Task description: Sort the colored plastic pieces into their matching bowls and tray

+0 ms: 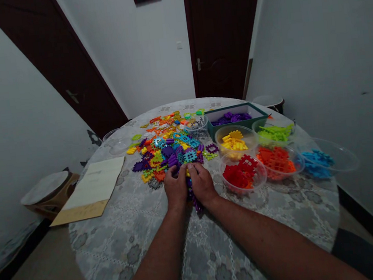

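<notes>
My left hand and my right hand meet at the near edge of a mixed pile of interlocking plastic building pieces. Both hands are closed, fingers curled in and thumbs side by side. A bit of yellow shows between the thumbs, so they seem to grip small building pieces, mostly hidden by the fingers. Purple pieces lie in the gap below, between my wrists. The pile is a jumble of purple, blue, orange, yellow, green and grey.
Right of my hands, clear tubs hold red, orange, yellow, lime and blue pieces. A green-edged box holds purple ones; another tub holds grey ones. Paper lies left on the round table.
</notes>
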Available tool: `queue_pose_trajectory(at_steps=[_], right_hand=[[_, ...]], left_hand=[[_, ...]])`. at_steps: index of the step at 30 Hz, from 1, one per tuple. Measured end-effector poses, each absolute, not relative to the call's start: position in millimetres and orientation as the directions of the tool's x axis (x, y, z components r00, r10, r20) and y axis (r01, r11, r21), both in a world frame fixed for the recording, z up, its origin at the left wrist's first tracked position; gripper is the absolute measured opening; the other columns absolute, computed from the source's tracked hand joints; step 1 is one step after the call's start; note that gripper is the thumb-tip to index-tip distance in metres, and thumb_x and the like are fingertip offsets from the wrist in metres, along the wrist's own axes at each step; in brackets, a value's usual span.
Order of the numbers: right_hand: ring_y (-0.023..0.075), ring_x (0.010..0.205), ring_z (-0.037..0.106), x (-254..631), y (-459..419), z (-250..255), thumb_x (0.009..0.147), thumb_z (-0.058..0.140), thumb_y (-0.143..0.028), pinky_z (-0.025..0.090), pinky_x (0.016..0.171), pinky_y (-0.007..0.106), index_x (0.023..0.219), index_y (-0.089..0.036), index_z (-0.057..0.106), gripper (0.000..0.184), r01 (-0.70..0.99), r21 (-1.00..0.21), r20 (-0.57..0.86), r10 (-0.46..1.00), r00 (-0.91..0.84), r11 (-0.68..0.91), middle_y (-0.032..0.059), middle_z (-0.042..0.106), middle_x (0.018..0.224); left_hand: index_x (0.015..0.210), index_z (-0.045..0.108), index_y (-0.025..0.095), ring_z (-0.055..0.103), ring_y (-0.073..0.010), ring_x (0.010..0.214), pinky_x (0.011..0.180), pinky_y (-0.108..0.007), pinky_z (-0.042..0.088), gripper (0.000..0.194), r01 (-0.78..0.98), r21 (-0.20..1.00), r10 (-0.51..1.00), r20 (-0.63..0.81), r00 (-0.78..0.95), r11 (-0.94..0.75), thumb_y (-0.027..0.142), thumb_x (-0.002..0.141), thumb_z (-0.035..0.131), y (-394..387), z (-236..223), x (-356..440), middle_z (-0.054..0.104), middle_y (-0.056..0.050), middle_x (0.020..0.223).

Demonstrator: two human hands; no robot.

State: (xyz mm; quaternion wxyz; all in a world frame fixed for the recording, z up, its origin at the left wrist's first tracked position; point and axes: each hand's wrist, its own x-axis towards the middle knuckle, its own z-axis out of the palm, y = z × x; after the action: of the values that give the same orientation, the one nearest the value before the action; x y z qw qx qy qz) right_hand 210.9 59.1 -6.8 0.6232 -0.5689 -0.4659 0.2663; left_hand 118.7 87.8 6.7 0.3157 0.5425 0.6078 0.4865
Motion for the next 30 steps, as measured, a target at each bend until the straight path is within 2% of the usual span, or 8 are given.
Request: queue_pose_trajectory(at_steps=[4,8,11,14,18,24,28,30], right_hand=[[0.0223,0.098,0.070,211.5,57.6,-3.4,0.106,0.047,-0.044,0.053,0.091,0.033,0.101,-0.022,0.073,0.034,0.191,-0.958,0.278,0.867,0.414,0.216,0.0060,0.077,0.102],[0.0208,0.089,0.068,211.7,56.5,-3.6,0.107,0.044,-0.046,0.052,0.084,0.031,0.094,-0.022,0.070,0.037,0.202,-0.956,0.280,0.870,0.406,0.213,0.0043,0.074,0.094],[0.0204,0.086,0.067,212.9,57.2,-5.7,0.107,0.042,-0.048,0.051,0.083,0.031,0.093,-0.023,0.069,0.040,0.187,-0.959,0.276,0.859,0.431,0.214,0.0035,0.073,0.091],[0.0206,0.090,0.068,215.3,59.3,-7.2,0.108,0.040,-0.049,0.050,0.087,0.031,0.095,-0.023,0.071,0.043,0.126,-0.966,0.260,0.853,0.452,0.228,0.0039,0.074,0.093],[0.0211,0.091,0.069,217.9,62.3,-6.8,0.106,0.041,-0.054,0.051,0.088,0.032,0.093,-0.022,0.073,0.047,0.034,-0.971,0.223,0.844,0.488,0.237,0.0042,0.075,0.093],[0.0214,0.077,0.069,222.5,65.9,-3.2,0.100,0.045,-0.064,0.054,0.073,0.032,0.092,-0.022,0.070,0.050,-0.183,-0.959,0.091,0.848,0.523,0.216,0.0034,0.074,0.083],[0.0211,0.079,0.068,228.3,68.0,2.6,0.099,0.049,-0.064,0.054,0.077,0.032,0.089,-0.022,0.073,0.049,-0.134,-0.963,0.104,0.784,0.613,0.233,0.0033,0.074,0.084],[0.0213,0.081,0.068,228.8,68.7,6.3,0.098,0.052,-0.063,0.054,0.080,0.033,0.088,-0.022,0.074,0.048,-0.138,-0.956,0.120,0.772,0.625,0.260,0.0032,0.075,0.085]], left_hand=[[0.120,0.066,0.018,0.072,-0.0279,0.110,0.103,-0.043,0.055,0.043,0.280,0.953,0.970,0.171,-0.171,-0.119,0.048,0.089,0.072,87.1,6.3,120.1,0.075,-0.014,0.119],[0.116,0.067,0.020,0.070,-0.0282,0.110,0.104,-0.046,0.052,0.031,0.377,0.903,0.963,0.256,-0.088,-0.205,0.042,0.095,0.066,82.4,6.2,120.6,0.074,-0.012,0.118],[0.115,0.068,0.020,0.069,-0.0280,0.111,0.104,-0.046,0.051,0.030,0.392,0.885,0.961,0.277,-0.013,-0.250,0.044,0.099,0.060,77.1,7.1,119.4,0.074,-0.012,0.118],[0.114,0.067,0.020,0.067,-0.0287,0.112,0.104,-0.046,0.050,0.032,0.370,0.887,0.957,0.291,0.016,-0.276,0.047,0.098,0.060,73.1,6.7,118.5,0.073,-0.012,0.118],[0.114,0.067,0.019,0.065,-0.0327,0.116,0.105,-0.049,0.047,0.037,0.367,0.900,0.966,0.257,-0.016,-0.234,0.049,0.091,0.069,69.0,8.2,119.2,0.071,-0.015,0.120],[0.125,0.069,0.022,0.068,-0.0330,0.112,0.101,-0.046,0.048,0.053,0.223,0.965,0.990,0.136,0.037,-0.141,0.046,0.081,0.084,57.7,18.3,120.5,0.072,-0.014,0.124],[0.135,0.065,0.025,0.065,-0.0323,0.123,0.106,-0.043,0.047,0.070,0.104,0.986,0.988,0.119,0.099,-0.129,0.042,0.073,0.093,54.3,14.6,120.6,0.069,-0.013,0.136],[0.137,0.064,0.026,0.065,-0.0306,0.124,0.107,-0.041,0.047,0.071,0.020,0.994,0.987,0.106,0.119,-0.109,0.041,0.074,0.094,55.7,11.4,120.8,0.069,-0.012,0.138]])
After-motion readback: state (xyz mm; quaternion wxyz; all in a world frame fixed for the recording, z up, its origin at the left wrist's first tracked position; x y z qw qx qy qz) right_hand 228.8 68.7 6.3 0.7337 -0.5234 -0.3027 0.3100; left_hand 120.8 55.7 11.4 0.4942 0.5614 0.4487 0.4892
